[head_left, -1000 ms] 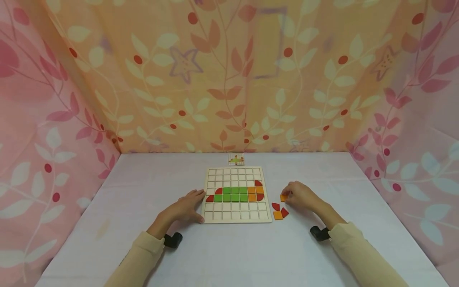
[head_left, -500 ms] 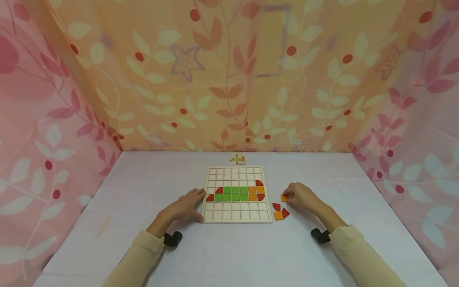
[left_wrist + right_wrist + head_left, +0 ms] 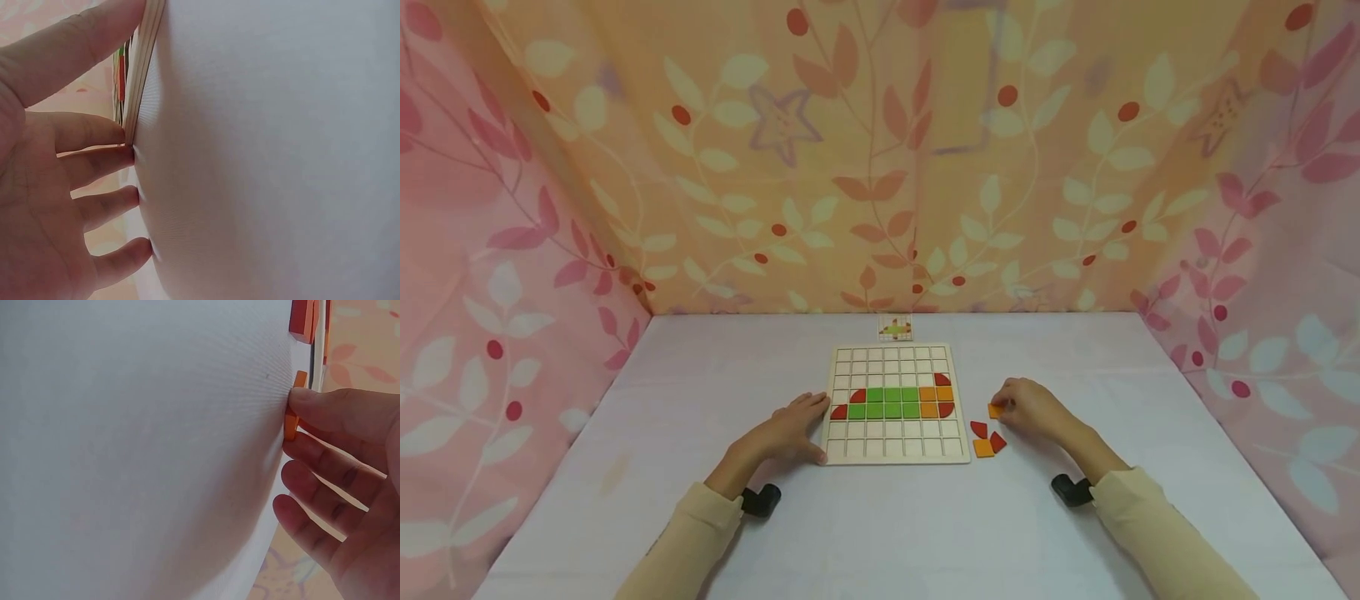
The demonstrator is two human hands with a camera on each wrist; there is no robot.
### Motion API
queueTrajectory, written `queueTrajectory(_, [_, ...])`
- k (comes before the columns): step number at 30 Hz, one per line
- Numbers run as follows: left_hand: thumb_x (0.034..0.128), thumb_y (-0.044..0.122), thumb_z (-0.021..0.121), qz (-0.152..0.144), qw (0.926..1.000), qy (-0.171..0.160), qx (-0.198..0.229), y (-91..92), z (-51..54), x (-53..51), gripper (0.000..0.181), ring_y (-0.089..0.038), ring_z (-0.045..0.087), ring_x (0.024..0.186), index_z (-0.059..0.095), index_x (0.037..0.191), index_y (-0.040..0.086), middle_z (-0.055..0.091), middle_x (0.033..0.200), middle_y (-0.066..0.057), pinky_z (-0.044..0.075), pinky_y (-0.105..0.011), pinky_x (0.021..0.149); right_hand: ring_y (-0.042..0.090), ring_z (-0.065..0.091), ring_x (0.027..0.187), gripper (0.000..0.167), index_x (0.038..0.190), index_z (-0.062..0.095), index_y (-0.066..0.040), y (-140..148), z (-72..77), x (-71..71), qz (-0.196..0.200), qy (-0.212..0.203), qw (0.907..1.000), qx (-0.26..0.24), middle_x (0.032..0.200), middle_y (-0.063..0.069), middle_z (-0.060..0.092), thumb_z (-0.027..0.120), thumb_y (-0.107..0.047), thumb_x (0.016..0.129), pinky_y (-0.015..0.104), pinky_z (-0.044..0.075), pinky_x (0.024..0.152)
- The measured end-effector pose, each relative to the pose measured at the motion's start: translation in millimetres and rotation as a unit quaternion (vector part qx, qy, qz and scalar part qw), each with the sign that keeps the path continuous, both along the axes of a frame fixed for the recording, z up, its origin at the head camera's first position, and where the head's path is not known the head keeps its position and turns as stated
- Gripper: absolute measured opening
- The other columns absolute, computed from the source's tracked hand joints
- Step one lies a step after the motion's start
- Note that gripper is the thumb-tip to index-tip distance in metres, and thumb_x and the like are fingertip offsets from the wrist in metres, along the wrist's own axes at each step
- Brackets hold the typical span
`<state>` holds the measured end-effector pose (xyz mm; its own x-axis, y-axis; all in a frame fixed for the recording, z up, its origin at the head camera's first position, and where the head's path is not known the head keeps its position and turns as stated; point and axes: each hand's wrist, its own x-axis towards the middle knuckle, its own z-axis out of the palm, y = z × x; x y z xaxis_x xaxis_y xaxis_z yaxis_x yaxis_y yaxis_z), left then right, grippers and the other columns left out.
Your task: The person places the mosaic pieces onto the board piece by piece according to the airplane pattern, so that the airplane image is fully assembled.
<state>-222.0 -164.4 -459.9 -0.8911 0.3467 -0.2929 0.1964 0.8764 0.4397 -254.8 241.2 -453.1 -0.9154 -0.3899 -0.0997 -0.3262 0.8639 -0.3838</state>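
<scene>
A square wooden grid board (image 3: 892, 448) lies on the table, with green, orange and red tiles set across its middle rows. My left hand (image 3: 786, 432) rests at the board's left side, thumb at the near corner and fingertips along the edge; in the left wrist view its fingers (image 3: 103, 164) are spread and nearly straight. To the right of the board, my right hand (image 3: 1032, 408) pinches an orange square tile (image 3: 995, 411) at the tabletop. The right wrist view has the thumb against that orange tile (image 3: 291, 425), its other fingers behind and below.
Two red quarter-round tiles (image 3: 997, 442) and another orange square tile (image 3: 983, 448) lie between the board and my right hand. A small picture card (image 3: 896, 327) sits behind the board. Patterned cloth walls (image 3: 880, 208) enclose the white-covered table (image 3: 917, 533) at the back and sides.
</scene>
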Motion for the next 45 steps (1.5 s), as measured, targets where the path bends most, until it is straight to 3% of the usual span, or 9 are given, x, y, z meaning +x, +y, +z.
queueTrajectory(10, [0.0735,0.025,0.084,0.004,1.0,0.001,-0.001,-0.6,2.3,2.3,0.096,-0.037,0.016,0.15,0.033,0.152,0.005,0.028,0.161,-0.014,0.019,-0.065,0.115,0.018,0.058,0.085,0.02,0.101,0.076,-0.002,-1.4,0.5,0.4,-0.008,-0.01,0.9999,-0.002,0.092,0.004,0.067,0.074,-0.006,0.081,0.042,0.054,0.087])
queueTrajectory(17, [0.0741,0.027,0.084,0.0,1.0,-0.004,0.002,0.9,1.9,1.2,0.096,-0.037,0.016,0.151,0.032,0.152,0.005,0.027,0.161,-0.013,0.019,-0.064,0.116,0.02,0.059,0.087,0.018,0.099,0.076,-0.004,-3.2,8.4,-2.3,-0.012,-0.026,0.9996,0.002,0.092,0.003,0.067,0.072,-0.005,0.082,0.043,0.053,0.089])
queueTrajectory(28, [0.0722,0.028,0.085,0.004,1.0,-0.001,0.004,0.6,-2.5,-0.9,0.098,-0.037,0.016,0.151,0.033,0.151,0.004,0.028,0.161,-0.012,0.019,-0.067,0.114,0.017,0.056,0.083,0.022,0.102,0.076,-0.004,-16.5,18.0,-16.3,0.006,0.003,0.9998,-0.016,0.089,0.003,0.067,0.076,-0.014,0.082,0.037,0.052,0.081])
queueTrajectory(35, [0.0719,0.027,0.086,0.004,1.0,-0.001,0.002,1.3,-1.9,0.2,0.098,-0.037,0.016,0.151,0.034,0.151,0.005,0.028,0.161,-0.013,0.019,-0.067,0.114,0.018,0.056,0.086,0.025,0.106,0.075,-0.005,-37.3,21.7,-24.4,0.014,0.01,0.9994,-0.031,0.093,0.003,0.069,0.076,-0.015,0.083,0.036,0.052,0.083])
queueTrajectory(45, [0.0732,0.027,0.085,0.003,0.9999,-0.006,-0.008,0.4,-1.1,-0.2,0.097,-0.037,0.016,0.151,0.033,0.151,0.004,0.027,0.161,-0.012,0.019,-0.065,0.116,0.021,0.057,0.085,0.021,0.103,0.075,-0.004,-73.3,25.9,-39.8,0.068,0.051,0.9963,-0.018,0.093,0.005,0.069,0.073,-0.014,0.084,0.038,0.051,0.084])
